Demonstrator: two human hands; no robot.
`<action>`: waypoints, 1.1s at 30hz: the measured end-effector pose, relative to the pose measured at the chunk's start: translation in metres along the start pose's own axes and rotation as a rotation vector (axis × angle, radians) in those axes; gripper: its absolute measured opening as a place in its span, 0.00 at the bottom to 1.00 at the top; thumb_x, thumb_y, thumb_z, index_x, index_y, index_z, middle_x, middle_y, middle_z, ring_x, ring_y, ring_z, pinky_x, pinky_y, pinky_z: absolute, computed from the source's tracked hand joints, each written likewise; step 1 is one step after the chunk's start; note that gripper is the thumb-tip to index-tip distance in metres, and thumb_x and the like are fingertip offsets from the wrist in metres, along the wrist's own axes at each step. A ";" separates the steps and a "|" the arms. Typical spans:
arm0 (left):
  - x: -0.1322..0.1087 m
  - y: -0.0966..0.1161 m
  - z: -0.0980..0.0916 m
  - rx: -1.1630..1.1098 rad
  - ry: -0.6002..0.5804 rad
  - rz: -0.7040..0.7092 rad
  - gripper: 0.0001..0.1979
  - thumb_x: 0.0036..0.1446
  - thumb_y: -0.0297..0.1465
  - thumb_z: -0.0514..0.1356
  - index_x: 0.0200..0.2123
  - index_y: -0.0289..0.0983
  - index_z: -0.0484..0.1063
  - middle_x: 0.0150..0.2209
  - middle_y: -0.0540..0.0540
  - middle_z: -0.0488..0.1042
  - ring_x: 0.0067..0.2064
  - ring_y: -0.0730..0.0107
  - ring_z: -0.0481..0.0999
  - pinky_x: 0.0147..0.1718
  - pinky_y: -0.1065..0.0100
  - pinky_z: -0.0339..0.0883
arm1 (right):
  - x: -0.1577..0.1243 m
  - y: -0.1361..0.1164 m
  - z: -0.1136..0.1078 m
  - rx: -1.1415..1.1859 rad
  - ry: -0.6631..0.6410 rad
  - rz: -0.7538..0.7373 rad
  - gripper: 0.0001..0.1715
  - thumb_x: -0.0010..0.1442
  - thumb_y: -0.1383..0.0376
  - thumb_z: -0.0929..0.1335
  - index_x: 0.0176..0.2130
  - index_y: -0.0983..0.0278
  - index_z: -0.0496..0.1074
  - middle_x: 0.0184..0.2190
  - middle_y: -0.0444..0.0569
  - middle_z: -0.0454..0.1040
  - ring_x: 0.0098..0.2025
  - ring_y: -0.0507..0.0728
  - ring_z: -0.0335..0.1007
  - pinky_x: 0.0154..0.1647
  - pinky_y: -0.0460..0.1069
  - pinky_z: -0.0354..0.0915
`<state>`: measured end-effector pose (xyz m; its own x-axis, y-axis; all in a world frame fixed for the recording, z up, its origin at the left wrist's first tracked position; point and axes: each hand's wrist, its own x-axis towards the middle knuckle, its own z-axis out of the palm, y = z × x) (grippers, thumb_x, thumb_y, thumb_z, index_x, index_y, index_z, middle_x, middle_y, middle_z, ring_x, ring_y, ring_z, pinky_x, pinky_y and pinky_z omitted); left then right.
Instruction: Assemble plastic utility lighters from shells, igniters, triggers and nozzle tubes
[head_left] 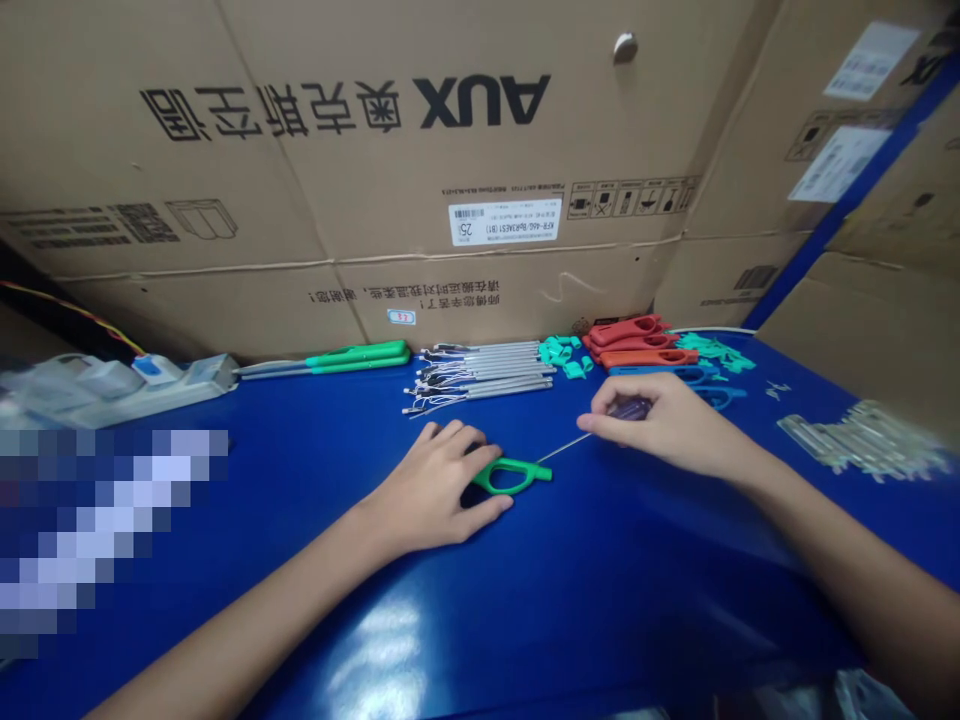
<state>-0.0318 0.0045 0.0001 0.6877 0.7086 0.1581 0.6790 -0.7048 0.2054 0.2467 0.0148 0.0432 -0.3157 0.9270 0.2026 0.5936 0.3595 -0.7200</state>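
Observation:
My left hand [442, 487] lies on the blue table with its fingers closed around a green plastic housing [541, 473]; the oval opening and narrow tip stick out to the right. My right hand [660, 420] grips a screwdriver [630, 409] by its dark purple handle. The thin shaft slants down to the left and its end meets or lies just behind the green tip; I cannot tell which. Behind my hands lie several slim metal rods [495, 368] with wires, and small teal plastic parts [566, 355].
Red and orange housings [637, 340] and blue ones [697, 375] lie behind my right hand. Clear plastic pieces [862, 440] are at right. Finished-looking green tools [352, 357] and a white power strip [150, 385] sit at left. A cardboard wall [337, 200] bounds the back.

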 end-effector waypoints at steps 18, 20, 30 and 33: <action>-0.010 -0.015 -0.005 -0.277 0.170 -0.147 0.19 0.61 0.45 0.58 0.46 0.37 0.72 0.42 0.42 0.73 0.44 0.58 0.72 0.46 0.54 0.68 | 0.002 -0.003 0.011 0.176 0.156 0.002 0.16 0.57 0.57 0.71 0.24 0.63 0.69 0.19 0.43 0.71 0.21 0.50 0.66 0.23 0.45 0.62; -0.010 -0.012 -0.005 -0.281 0.152 -0.123 0.19 0.61 0.44 0.58 0.46 0.37 0.72 0.42 0.42 0.73 0.45 0.58 0.72 0.46 0.55 0.68 | 0.001 -0.003 0.019 0.193 0.133 -0.002 0.15 0.57 0.56 0.70 0.25 0.63 0.69 0.19 0.43 0.71 0.21 0.50 0.65 0.22 0.45 0.61; -0.009 0.006 -0.001 -0.272 0.089 -0.055 0.21 0.61 0.44 0.59 0.50 0.37 0.71 0.44 0.41 0.73 0.45 0.58 0.72 0.46 0.56 0.68 | -0.010 -0.009 0.042 0.165 0.211 -0.107 0.16 0.55 0.62 0.71 0.22 0.63 0.63 0.20 0.40 0.65 0.21 0.48 0.57 0.22 0.44 0.56; -0.007 0.009 0.000 -0.217 0.028 -0.032 0.19 0.58 0.42 0.62 0.48 0.36 0.72 0.42 0.41 0.74 0.45 0.55 0.72 0.46 0.54 0.67 | -0.011 -0.009 0.044 0.049 0.144 -0.210 0.17 0.55 0.67 0.69 0.21 0.63 0.59 0.18 0.39 0.63 0.21 0.47 0.55 0.22 0.43 0.53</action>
<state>-0.0309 -0.0070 0.0004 0.6571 0.7333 0.1743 0.6270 -0.6602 0.4136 0.2124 -0.0035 0.0188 -0.3175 0.8396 0.4408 0.4887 0.5433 -0.6826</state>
